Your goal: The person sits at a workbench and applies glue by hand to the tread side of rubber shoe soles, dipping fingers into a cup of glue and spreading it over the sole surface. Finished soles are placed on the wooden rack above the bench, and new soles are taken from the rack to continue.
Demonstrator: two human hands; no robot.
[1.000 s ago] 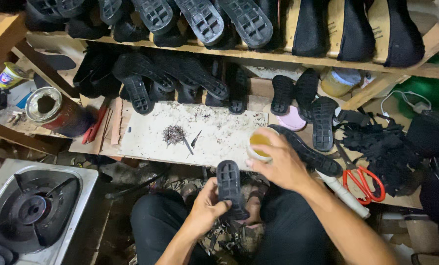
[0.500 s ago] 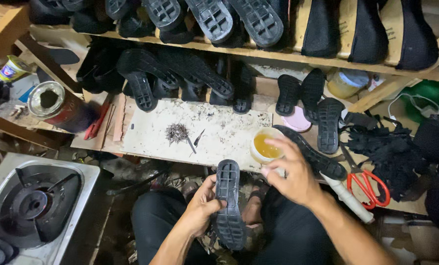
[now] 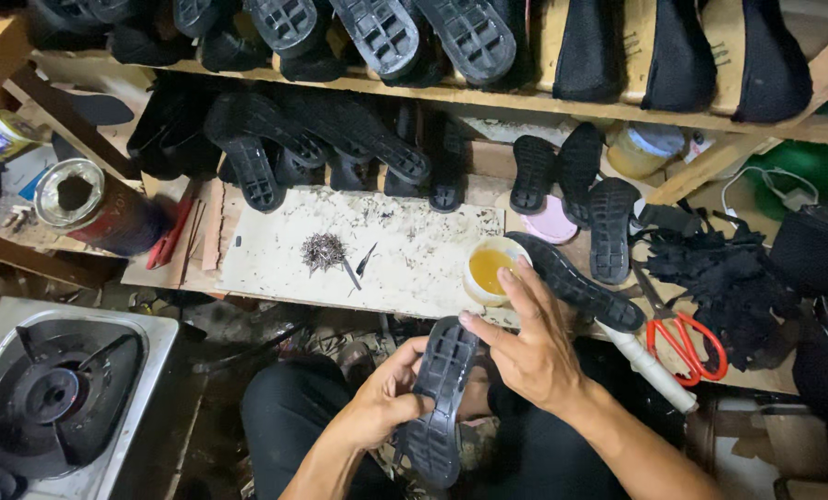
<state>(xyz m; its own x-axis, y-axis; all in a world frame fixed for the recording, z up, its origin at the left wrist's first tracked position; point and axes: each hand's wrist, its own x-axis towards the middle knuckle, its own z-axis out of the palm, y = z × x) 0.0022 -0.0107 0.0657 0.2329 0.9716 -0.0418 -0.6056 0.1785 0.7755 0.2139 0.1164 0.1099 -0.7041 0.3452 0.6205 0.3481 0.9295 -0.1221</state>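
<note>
Black ridged rubber shoe sole [image 3: 440, 398], held over the lap below the white speckled bench [image 3: 414, 268].

Left hand [image 3: 386, 400]: grip closed around the sole's left edge, thumb on the tread, sole tilted with its toe up toward the bench. Right hand [image 3: 529, 347]: grip spread open, fingers splayed, index fingertip touching the sole's upper tip, other fingers lifted near the small round cup of yellow glue [image 3: 490, 270] at the bench's front edge. Containers: dark red cylindrical tin with an open silver rim [image 3: 94, 206] at far left; squat yellowish jar with a pale lid [image 3: 643, 150] under the wooden shelf [image 3: 562, 100]; pink round lid [image 3: 551, 225] by loose soles. Change: half a second ago the right hand lay over the cup rim; now it has drawn back to the sole, which has risen nearer the bench.
</note>
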